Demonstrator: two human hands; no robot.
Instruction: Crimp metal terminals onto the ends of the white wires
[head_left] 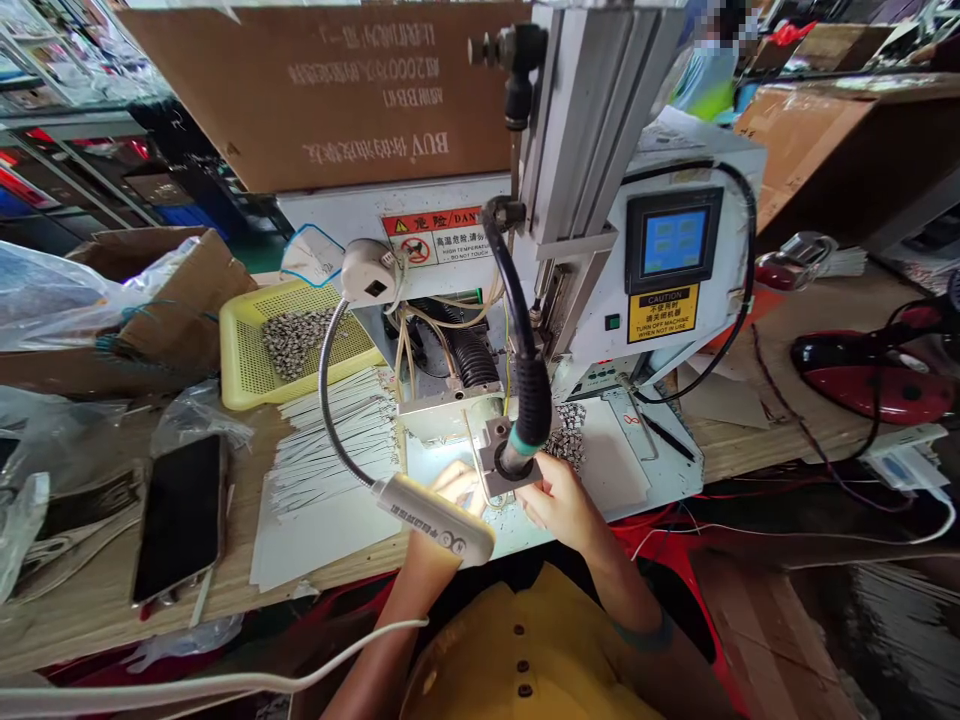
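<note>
My left hand (456, 487) is at the work spot of a white bench machine (442, 228), brightly lit and partly covered by the lamp head (435, 520). Its fingers are bent together, and whatever is between them is too small to make out. Just right of the metal working head (504, 462), my right hand (561, 500) has its fingers curled in a pinch; their tips are partly hidden behind that head. Beside the right hand lies a pile of small metal parts (570, 435). Left of the machine, many thin white wires (337, 440) are spread on white sheets.
A yellow basket (232, 350) holds more small metal parts. A black phone (180, 520) lies at the left, near an open carton (202, 270). A thick black hose (517, 300) hangs over the work spot. At the right are a touch screen (675, 238) and a red-black device (870, 375).
</note>
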